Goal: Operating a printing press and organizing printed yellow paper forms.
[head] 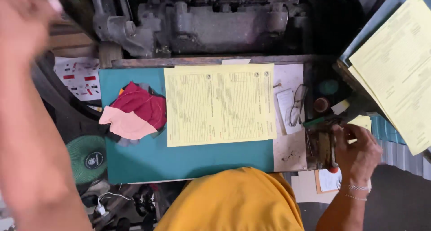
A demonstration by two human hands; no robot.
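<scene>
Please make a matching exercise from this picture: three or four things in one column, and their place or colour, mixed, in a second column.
Things:
1. yellow form sheet
2. eyeglasses
3. cloth scraps
4. right hand

Places or colours:
A. red and pink, on the left part of the teal mat
B. at a worn metal tool on the right
C. flat in the middle of the mat
D. on white paper, right of the yellow sheet

Pairs: 1-C, 2-D, 3-A, 4-B

A small, grimy metal device (321, 145) with a dark body and a curved metal handle along its right side is sitting upright at the bench's (188, 159) right end, with something orange-red showing at its lower edge.
</scene>
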